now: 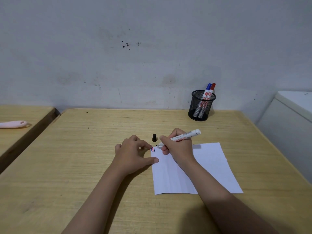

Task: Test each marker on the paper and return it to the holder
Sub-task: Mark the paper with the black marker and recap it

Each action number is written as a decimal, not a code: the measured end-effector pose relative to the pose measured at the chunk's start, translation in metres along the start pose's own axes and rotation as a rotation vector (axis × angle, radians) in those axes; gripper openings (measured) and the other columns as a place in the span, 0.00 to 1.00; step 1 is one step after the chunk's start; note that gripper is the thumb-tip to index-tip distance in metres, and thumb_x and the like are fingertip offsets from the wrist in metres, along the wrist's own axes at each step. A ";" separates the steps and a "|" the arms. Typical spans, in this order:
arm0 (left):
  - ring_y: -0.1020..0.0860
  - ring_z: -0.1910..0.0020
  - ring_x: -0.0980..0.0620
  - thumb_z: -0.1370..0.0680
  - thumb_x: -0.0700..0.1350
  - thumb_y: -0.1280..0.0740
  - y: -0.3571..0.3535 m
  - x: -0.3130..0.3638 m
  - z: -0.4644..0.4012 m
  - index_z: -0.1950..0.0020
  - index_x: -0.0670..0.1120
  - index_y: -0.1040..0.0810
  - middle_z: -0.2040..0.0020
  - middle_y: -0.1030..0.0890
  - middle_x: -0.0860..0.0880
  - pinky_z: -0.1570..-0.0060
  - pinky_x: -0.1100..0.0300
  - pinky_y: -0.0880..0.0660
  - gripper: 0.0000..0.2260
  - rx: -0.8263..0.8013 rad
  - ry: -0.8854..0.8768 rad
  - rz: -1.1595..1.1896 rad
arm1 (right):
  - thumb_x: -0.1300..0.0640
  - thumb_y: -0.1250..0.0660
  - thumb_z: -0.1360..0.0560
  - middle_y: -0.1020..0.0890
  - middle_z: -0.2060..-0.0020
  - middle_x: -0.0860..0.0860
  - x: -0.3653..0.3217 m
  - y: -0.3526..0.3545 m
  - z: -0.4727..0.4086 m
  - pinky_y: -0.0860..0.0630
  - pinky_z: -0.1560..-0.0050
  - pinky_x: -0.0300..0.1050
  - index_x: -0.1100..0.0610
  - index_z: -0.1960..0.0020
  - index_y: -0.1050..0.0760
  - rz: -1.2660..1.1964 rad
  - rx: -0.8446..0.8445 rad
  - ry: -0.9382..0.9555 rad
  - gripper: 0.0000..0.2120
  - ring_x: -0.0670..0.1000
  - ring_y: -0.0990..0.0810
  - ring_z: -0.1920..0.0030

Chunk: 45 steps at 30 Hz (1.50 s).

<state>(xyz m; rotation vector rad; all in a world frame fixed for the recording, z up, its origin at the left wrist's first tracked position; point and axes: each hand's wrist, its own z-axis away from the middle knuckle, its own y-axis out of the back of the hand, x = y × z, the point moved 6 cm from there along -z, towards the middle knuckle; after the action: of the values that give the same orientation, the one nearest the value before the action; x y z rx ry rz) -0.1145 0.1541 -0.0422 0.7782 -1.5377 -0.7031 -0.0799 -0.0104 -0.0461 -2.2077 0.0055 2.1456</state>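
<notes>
A white sheet of paper [211, 168] lies on the wooden table [84, 157]. My right hand [179, 147] grips an uncapped white marker [187, 135], its black tip touching the paper's top left corner beside short blue and red lines [153, 149]. My left hand [135, 154] presses flat on the paper's left edge, fingers spread. The black cap [154, 137] stands on the table just beyond the hands. A black mesh holder [201, 105] at the back right holds a blue-capped marker [208, 89] and a red-capped marker [212, 89].
A second wooden table [25, 115] stands to the left across a gap, with a pink object [13, 124] on it. A white cabinet [290, 119] borders the right side. A marked grey wall [135, 56] rises behind.
</notes>
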 end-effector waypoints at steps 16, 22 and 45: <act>0.18 0.59 0.54 0.28 0.36 0.32 0.003 0.028 -0.049 0.54 0.46 0.19 0.56 0.16 0.48 0.61 0.67 0.24 0.07 -0.077 -0.023 0.167 | 0.56 0.28 0.29 0.22 0.76 0.48 -0.044 0.035 0.018 0.29 0.76 0.41 0.59 0.62 0.25 -0.170 0.139 0.053 0.09 0.46 0.28 0.78; 0.21 0.62 0.51 0.30 0.34 0.29 0.019 0.039 -0.022 0.57 0.44 0.18 0.63 0.19 0.46 0.57 0.61 0.24 0.06 -0.068 0.080 0.876 | 0.56 0.32 0.26 0.22 0.75 0.51 -0.059 0.052 0.037 0.33 0.79 0.38 0.59 0.64 0.24 -0.157 0.175 0.103 0.10 0.45 0.31 0.81; 0.17 0.63 0.50 0.34 0.35 0.28 0.047 0.094 0.041 0.58 0.41 0.17 0.64 0.15 0.46 0.52 0.60 0.20 0.07 -0.049 -0.093 1.183 | 0.61 0.31 0.27 0.24 0.77 0.50 -0.105 0.042 0.074 0.29 0.77 0.42 0.58 0.69 0.27 -0.162 -0.014 0.267 0.12 0.50 0.28 0.79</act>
<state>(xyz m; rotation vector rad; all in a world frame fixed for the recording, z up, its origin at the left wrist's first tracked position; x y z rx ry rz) -0.1648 0.1064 0.0467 -0.2703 -1.7208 0.1180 -0.1584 -0.0530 0.0551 -2.3926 -0.1700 1.7635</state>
